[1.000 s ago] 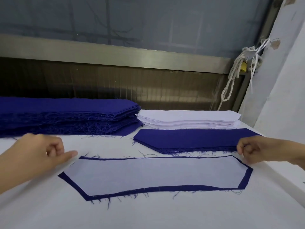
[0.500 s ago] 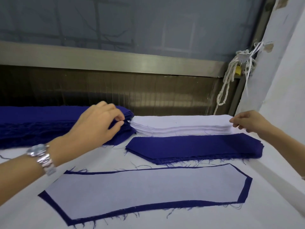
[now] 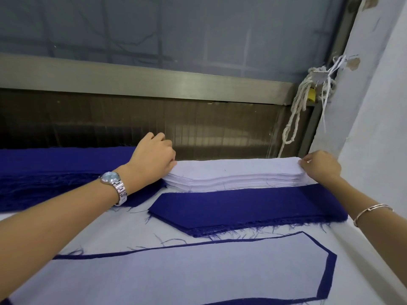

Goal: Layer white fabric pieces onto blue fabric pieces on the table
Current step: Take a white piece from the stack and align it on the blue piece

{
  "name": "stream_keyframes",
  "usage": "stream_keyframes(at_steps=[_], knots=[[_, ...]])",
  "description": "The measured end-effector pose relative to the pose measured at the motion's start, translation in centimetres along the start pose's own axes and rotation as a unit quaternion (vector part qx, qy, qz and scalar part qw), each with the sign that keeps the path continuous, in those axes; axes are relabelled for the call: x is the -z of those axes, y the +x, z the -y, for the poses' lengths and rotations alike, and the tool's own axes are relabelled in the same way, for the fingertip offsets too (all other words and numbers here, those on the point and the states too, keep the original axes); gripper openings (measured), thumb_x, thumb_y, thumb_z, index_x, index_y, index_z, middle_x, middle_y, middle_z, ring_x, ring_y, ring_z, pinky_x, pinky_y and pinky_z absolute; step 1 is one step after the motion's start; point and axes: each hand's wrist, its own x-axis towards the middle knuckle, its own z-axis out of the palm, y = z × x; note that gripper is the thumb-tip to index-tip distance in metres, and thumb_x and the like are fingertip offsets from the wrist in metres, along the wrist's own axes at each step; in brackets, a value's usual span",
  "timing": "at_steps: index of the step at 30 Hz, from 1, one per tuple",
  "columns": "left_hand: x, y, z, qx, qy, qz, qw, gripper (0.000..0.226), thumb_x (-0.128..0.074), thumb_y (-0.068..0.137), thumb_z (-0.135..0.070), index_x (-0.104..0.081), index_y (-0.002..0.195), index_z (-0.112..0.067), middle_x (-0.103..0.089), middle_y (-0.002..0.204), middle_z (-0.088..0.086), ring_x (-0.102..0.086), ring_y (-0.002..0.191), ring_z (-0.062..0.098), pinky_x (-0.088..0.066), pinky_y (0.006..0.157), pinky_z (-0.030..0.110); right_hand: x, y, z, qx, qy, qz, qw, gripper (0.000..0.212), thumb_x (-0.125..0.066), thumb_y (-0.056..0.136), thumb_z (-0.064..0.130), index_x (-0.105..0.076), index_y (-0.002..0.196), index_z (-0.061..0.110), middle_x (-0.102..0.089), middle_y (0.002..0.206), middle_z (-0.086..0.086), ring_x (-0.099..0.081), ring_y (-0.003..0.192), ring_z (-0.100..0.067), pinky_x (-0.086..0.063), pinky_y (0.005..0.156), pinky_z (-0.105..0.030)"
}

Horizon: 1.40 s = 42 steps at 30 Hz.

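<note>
Gripping the white stack (image 3: pixel 233 175) at both ends

Head view: the stack spans from left hand (image 3: pixel 154 159) to right hand (image 3: pixel 320 166), just beyond a blue pile (image 3: pixel 242 208). How many sheets each catches is hidden. Both hands have fingers curled, pinching the stack's top end corners.

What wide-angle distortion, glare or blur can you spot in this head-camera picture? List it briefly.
Head view: the wall leans inward and the metal rail slants, wide-angle distortion; soft sheen on the rail; even light, faint shadows; left hand, right hand and white stack look sharp, no motion blur.
</note>
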Motion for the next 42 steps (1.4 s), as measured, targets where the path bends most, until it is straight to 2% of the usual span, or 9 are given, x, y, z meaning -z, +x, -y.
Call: stream_keyframes(at_steps=[5, 13, 16, 20, 26, 30, 34, 39, 42], knots=[[-0.4, 0.6, 0.0, 0.034, -0.072, 0.032, 0.996, 0.030, -0.053, 0.095, -0.053, -0.074, 0.095, -0.033, -0.068, 0.101, -0.010, -0.052, 0.100, 0.013, -0.039, 0.086, 0.030, -0.1, 0.2, -0.2, 0.018, -0.006, -0.013, 1.000, 0.023, -0.063, 0.097, 0.021, -0.079, 0.095, 0.005, -0.071, 0.099, -0.017, -0.052, 0.078, -0.027, -0.040, 0.070, -0.031], [-0.3, 1.3, 0.1, 0.058, -0.122, 0.054, 0.989, 0.024, -0.059, 0.094, -0.048, -0.074, 0.097, -0.029, -0.068, 0.101, -0.008, -0.052, 0.103, 0.013, -0.039, 0.092, 0.033, 0.5, 0.2, 0.1, 0.047, 0.110, -0.015, 0.993, 0.010, -0.062, 0.092, 0.006, -0.068, 0.099, 0.005, -0.068, 0.107, -0.016, -0.057, 0.093, -0.029, -0.043, 0.078, -0.035], [-0.2, 1.4, 0.1, 0.054, -0.137, 0.072, 0.986, 0.024, -0.058, 0.095, -0.044, -0.072, 0.104, -0.027, -0.067, 0.108, -0.006, -0.052, 0.108, 0.016, -0.040, 0.093, 0.034, 0.7, 0.0, -0.2, 0.053, 0.167, -0.024, 0.984, 0.021, -0.060, 0.093, 0.000, -0.061, 0.114, 0.002, -0.062, 0.116, -0.017, -0.057, 0.105, -0.033, -0.045, 0.088, -0.041], [-0.1, 1.6, 0.0, 0.044, -0.134, 0.099, 0.985, 0.035, -0.057, 0.097, -0.041, -0.062, 0.127, -0.024, -0.061, 0.126, -0.001, -0.049, 0.118, 0.020, -0.039, 0.097, 0.035, 0.8, -0.1, -0.9, 0.068, 0.209, -0.034, 0.975, 0.028, -0.060, 0.093, -0.003, -0.062, 0.120, 0.001, -0.059, 0.106, -0.012, -0.053, 0.095, -0.027, -0.041, 0.081, -0.033], [-0.2, 1.9, 0.1, 0.057, -0.148, 0.107, 0.982, 0.043, -0.061, 0.095, -0.036, -0.054, 0.137, -0.026, -0.057, 0.133, 0.001, -0.046, 0.124, 0.022, -0.038, 0.101, 0.037, 0.7, 0.1, -2.7, -0.009, 0.282, -0.007, 0.959, 0.019, -0.060, 0.089, -0.007, -0.075, 0.094, 0.005, -0.065, 0.089, -0.009, -0.050, 0.068, -0.017, -0.041, 0.064, -0.026], [-0.1, 1.5, 0.2, 0.058, -0.177, 0.085, 0.979, 0.028, -0.063, 0.094, -0.035, -0.065, 0.121, -0.027, -0.058, 0.127, 0.000, -0.047, 0.117, 0.021, -0.038, 0.097, 0.036, 0.3, -0.1, -3.0, -0.039, 0.327, 0.007, 0.944, 0.019, -0.063, 0.091, -0.002, -0.074, 0.086, 0.012, -0.068, 0.101, -0.009, -0.057, 0.093, -0.024, -0.043, 0.083, -0.032], [0.3, 0.6, 0.2, 0.071, -0.194, -0.007, 0.978, 0.015, -0.063, 0.092, -0.035, -0.072, 0.100, -0.026, -0.063, 0.115, -0.004, -0.051, 0.107, 0.017, -0.039, 0.093, 0.035, 0.4, -0.2, -2.7, -0.061, 0.359, 0.004, 0.931, 0.013, -0.062, 0.093, 0.005, -0.074, 0.090, 0.010, -0.067, 0.100, -0.009, -0.055, 0.095, -0.024, -0.040, 0.084, -0.032], [2.0, -1.0, 1.0, 0.111, -0.343, -0.092, 0.928, 0.016, -0.060, 0.096, -0.032, -0.068, 0.102, -0.020, -0.067, 0.092, -0.006, -0.060, 0.090, 0.017, -0.045, 0.085, 0.037, 2.0, -0.7, -2.2, -0.045, 0.388, -0.025, 0.920, 0.012, -0.065, 0.092, 0.012, -0.071, 0.097, 0.002, -0.064, 0.092, -0.012, -0.053, 0.087, -0.024, -0.041, 0.076, -0.029], [3.3, -2.3, 2.0, 0.149, -0.471, -0.101, 0.864, 0.009, -0.062, 0.096, -0.030, -0.065, 0.098, -0.022, -0.069, 0.089, -0.006, -0.064, 0.084, 0.006, -0.049, 0.072, 0.022, 3.3, -1.5, -1.4, -0.015, 0.395, -0.030, 0.918, 0.012, -0.066, 0.093, 0.013, -0.071, 0.098, 0.004, -0.064, 0.091, -0.011, -0.054, 0.086, -0.023, -0.041, 0.075, -0.029]])
